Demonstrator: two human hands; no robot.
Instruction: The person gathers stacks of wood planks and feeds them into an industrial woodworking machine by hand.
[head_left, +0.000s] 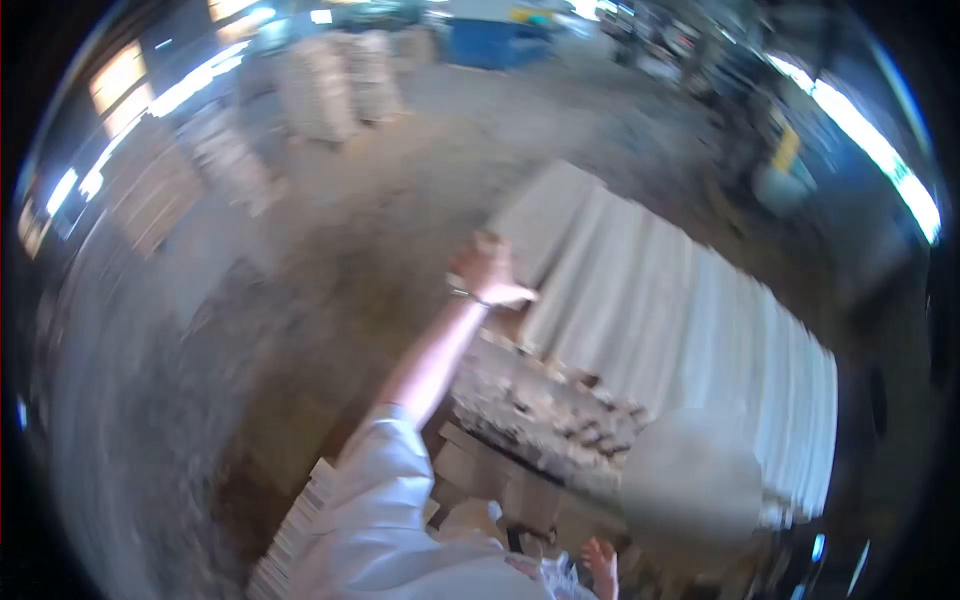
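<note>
My left hand point(487, 270), with a band on its wrist, reaches out to the near left end of a row of long pale boards point(640, 290). Its fingers lie at the left edge of the outermost board point(550, 215) and the thumb points across its near end, gripping it. Motion blur softens the fingertips. Low in the view, close to my body, my right hand point(601, 562) is raised with its fingers apart and nothing visible in it. Below the boards' near ends is a rough, broken-looking layer point(545, 405).
More stacked pieces point(290, 535) stand at the lower left. Tall stacks point(320, 90) and a blue container point(495, 43) are farther back. Machinery with a yellow part point(785, 147) is at the upper right. A blurred round pale patch point(690, 475) covers part of the row.
</note>
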